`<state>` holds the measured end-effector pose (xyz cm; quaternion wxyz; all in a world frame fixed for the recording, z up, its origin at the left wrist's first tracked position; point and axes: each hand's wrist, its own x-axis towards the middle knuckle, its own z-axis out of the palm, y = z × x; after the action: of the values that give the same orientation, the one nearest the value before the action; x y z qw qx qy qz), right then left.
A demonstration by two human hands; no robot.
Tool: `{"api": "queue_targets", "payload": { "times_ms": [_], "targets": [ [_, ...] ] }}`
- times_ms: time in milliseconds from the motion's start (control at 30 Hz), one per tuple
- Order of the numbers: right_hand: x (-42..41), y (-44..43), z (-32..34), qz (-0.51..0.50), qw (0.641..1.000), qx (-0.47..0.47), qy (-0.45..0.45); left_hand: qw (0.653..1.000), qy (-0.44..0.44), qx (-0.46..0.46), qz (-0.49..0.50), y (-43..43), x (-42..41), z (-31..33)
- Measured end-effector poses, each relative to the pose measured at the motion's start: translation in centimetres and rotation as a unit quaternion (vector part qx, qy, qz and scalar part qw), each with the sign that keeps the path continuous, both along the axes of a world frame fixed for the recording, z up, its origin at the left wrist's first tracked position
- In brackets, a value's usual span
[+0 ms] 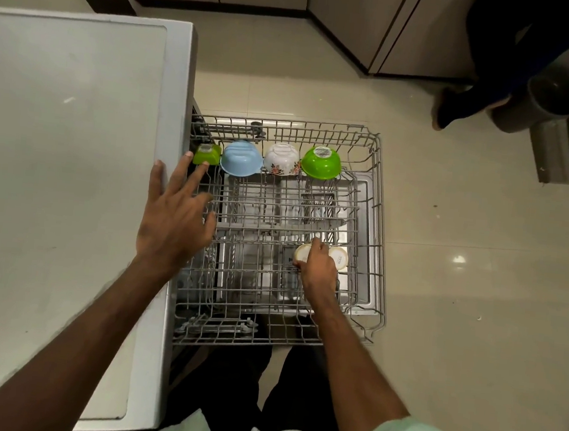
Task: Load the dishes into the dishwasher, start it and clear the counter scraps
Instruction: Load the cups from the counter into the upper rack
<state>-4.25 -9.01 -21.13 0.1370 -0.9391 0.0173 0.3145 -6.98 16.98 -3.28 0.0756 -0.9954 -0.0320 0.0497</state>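
Head view: left grip [176, 219] wide beside grey dishwasher top [64, 161], right grip [318, 268] around cream cup [302, 252], glossy tiles [478, 266].

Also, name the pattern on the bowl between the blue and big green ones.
White bowl, floral print; head view.

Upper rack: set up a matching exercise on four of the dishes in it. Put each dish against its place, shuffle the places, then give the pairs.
Things
1. blue bowl
2. floral bowl
3. big green bowl
4. cream cup

Places
A. held by the right hand, apart from the far row
B. right end of the far row
C. far row, between the blue bowl and the big green bowl
D. far row, next to the small green cup

Pairs: 1-D, 2-C, 3-B, 4-A
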Motion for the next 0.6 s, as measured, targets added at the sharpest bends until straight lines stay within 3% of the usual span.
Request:
{"api": "queue_targets", "payload": {
  "times_ms": [267, 600],
  "targets": [
    [0.01, -0.55, -0.48, 0.063, 0.998, 0.015, 0.007, 1.0, 0.001, -0.003, -0.002, 0.06, 0.01, -0.11],
    [0.27, -0.84, 0.09, 0.043, 0.998, 0.038, 0.008, 1.0, -0.006, -0.001, -0.005, 0.19, 0.0, -0.55]
  ]
}}
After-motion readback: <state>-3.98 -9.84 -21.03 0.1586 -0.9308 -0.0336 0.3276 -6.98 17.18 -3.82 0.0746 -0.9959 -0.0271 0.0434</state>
